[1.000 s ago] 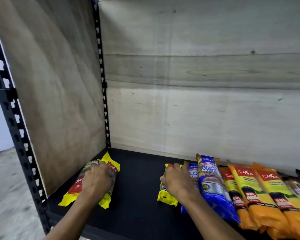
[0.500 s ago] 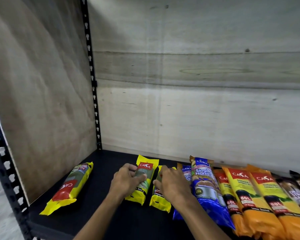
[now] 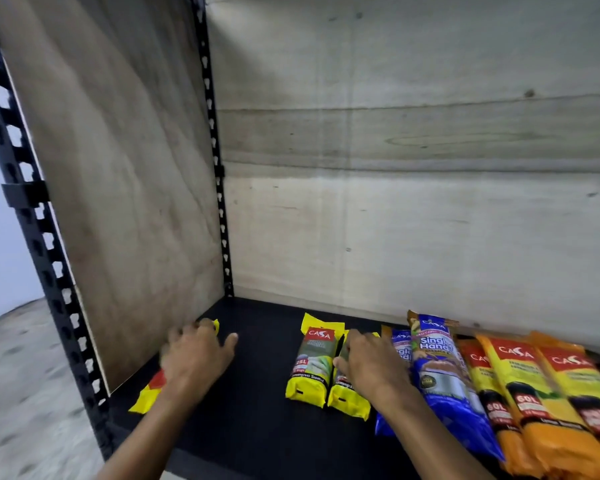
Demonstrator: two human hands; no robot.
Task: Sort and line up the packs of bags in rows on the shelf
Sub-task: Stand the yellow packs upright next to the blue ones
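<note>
Two hands, left fingers [image 3: 201, 336] over yellow pack [image 3: 146, 396], right fingers [image 3: 355, 342] on second pack [image 3: 349, 398].

Left hand [image 3: 197, 360]: palm down, fingers spread and loosely curved, thumb out to the right; slightly motion-blurred. Bare forearm runs back toward lower left. Right hand [image 3: 371, 367]: palm down, fingers bent with tips pressed forward and down, thumb tucked on its left side. Bare forearm runs back toward lower right. Hands well apart.
</note>
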